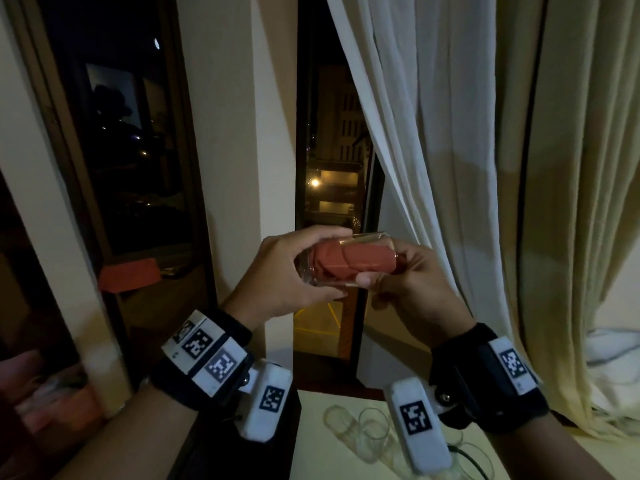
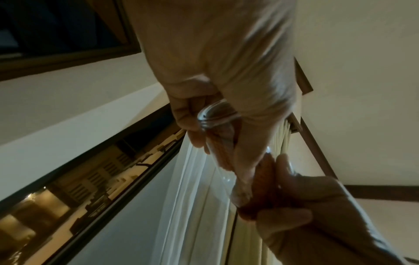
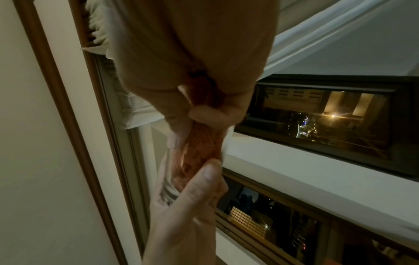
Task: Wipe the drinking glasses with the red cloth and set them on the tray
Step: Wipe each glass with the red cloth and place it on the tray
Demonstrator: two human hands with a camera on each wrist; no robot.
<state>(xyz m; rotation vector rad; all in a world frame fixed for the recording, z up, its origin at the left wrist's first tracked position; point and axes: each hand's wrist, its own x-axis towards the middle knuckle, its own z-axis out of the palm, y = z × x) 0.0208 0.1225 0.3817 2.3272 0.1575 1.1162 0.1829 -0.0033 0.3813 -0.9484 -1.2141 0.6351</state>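
Note:
In the head view I hold a clear drinking glass (image 1: 313, 273) on its side at chest height, in front of the window. The red cloth (image 1: 349, 261) is stuffed inside it and sticks out of the mouth on the right. My left hand (image 1: 322, 265) grips the glass at its base end, fingers over the top and thumb underneath. My right hand (image 1: 384, 263) pinches the cloth at the glass's mouth. The left wrist view shows the glass base (image 2: 213, 114) and the cloth (image 2: 224, 148) between my fingers. In the right wrist view the cloth (image 3: 199, 143) runs from my right fingers into the glass (image 3: 167, 190).
Several other clear glasses (image 1: 367, 427) stand close together on the pale table (image 1: 311, 445) below my wrists, partly hidden by the wrist cameras. A white curtain (image 1: 433, 133) and a beige one (image 1: 571, 168) hang at the right. A dark window (image 1: 329, 168) is straight ahead.

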